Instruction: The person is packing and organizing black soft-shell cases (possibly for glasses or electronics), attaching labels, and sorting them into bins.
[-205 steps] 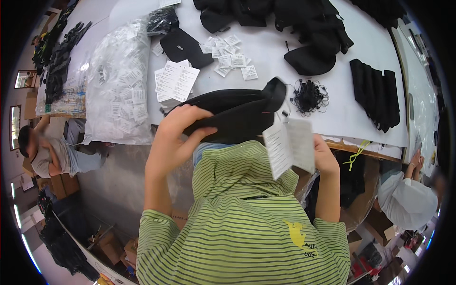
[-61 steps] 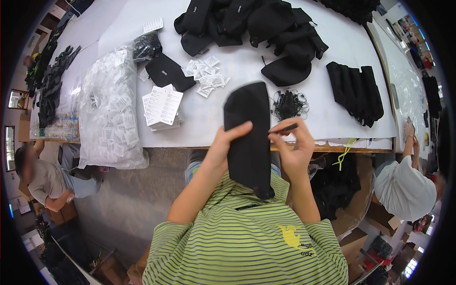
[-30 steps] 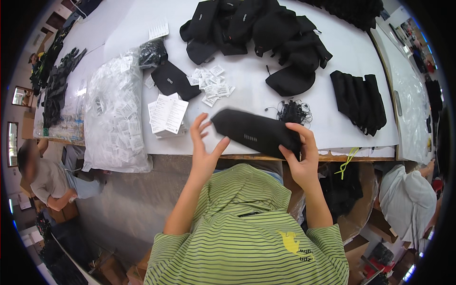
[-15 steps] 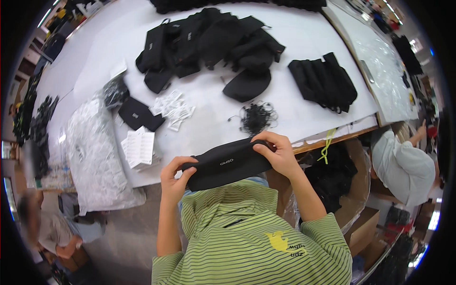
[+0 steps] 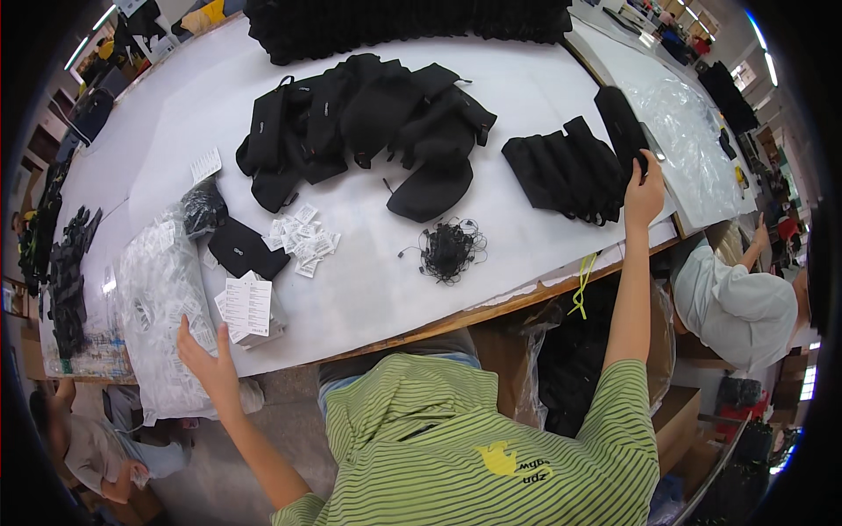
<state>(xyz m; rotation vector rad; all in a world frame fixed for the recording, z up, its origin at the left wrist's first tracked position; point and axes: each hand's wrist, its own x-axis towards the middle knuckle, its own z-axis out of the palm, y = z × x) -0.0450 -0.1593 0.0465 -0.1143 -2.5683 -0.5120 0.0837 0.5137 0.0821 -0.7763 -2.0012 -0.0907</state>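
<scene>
Black fabric at the right: holds a narrow pouch (image 5: 620,124) by its near end in the right hand (image 5: 644,195), grip closed with thumb and fingers, just beside a row of folded black pouches (image 5: 561,173) at the right edge of the counter (image 5: 368,294); cannot tell whether touching the row. Has the left hand (image 5: 210,361) spread — thumb and fingers apart, nothing in that grip — over the near part of a clear bag of white packets (image 5: 162,285), just beside a stack of white cards (image 5: 247,307); cannot tell about contact. Between the hands, on the counter, shows a tangle of black cords (image 5: 448,251), loose white packets (image 5: 303,239) and, farther back, a heap of black pouches (image 5: 377,116).
</scene>
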